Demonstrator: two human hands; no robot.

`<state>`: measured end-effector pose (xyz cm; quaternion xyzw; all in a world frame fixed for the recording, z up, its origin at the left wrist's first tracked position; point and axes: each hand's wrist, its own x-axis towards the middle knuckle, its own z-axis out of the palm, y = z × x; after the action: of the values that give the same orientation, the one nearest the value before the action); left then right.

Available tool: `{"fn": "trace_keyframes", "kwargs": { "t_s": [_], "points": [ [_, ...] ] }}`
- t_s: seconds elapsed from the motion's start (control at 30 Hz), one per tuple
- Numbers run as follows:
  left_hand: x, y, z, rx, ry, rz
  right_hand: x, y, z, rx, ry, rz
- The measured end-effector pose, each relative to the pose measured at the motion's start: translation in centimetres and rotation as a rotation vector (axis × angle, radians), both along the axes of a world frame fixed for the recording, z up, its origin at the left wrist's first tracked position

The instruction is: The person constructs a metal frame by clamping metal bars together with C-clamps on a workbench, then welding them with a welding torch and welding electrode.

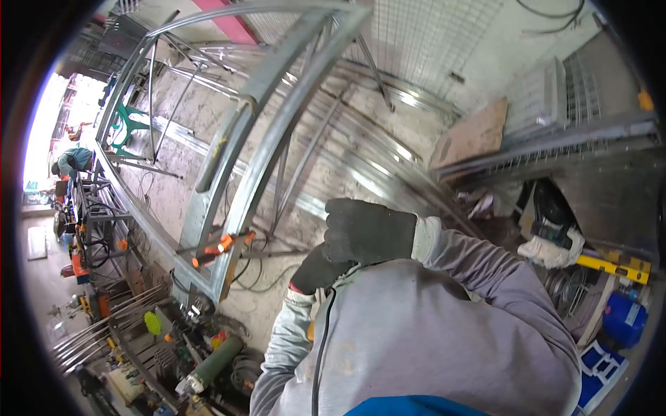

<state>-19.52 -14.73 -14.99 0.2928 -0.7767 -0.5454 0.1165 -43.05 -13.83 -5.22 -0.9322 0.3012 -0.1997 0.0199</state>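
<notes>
Both my hands wear dark work gloves and are together in front of my chest, above the grey shirt. My right hand is closed, its fingers curled against the other glove. Partly behind it, my left hand is also closed, with its fingers mostly hidden. Anything between the hands is out of sight. A thin dark cord runs down the shirt below them. Beyond my hands stands a galvanized metal frame on stands, touched by neither hand. An orange clamp is at its near corner.
Long metal tubes lie across the floor behind the frame. At left are a green plastic chair, a bent-over person and cluttered tools. A green cylinder lies lower left. On the right are a metal bench and a yellow level.
</notes>
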Motion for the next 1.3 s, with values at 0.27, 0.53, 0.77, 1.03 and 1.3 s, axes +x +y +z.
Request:
{"fn": "trace_keyframes", "kwargs": {
  "t_s": [0.27,0.53,0.77,1.03,1.3],
  "points": [
    [-1.8,-7.1,-1.1,0.380,0.053,0.189,-1.5,-11.4,2.5,-0.007,-0.206,-0.122],
    [-4.1,-10.4,2.0,0.312,0.329,0.247,-19.1,-18.5,2.5,-0.010,-0.197,-0.520],
    [-10.5,-15.3,5.1,0.622,0.294,0.427,-33.5,-28.6,-1.3,0.033,0.144,-0.645],
    [-18.6,-21.7,5.9,0.524,-0.026,0.440,-37.8,-41.6,-2.0,-0.110,0.358,-0.438],
    [-24.7,-24.7,5.5,0.538,-0.076,0.509,-38.0,-47.3,-2.4,0.099,0.389,-0.269]
  ]
}}
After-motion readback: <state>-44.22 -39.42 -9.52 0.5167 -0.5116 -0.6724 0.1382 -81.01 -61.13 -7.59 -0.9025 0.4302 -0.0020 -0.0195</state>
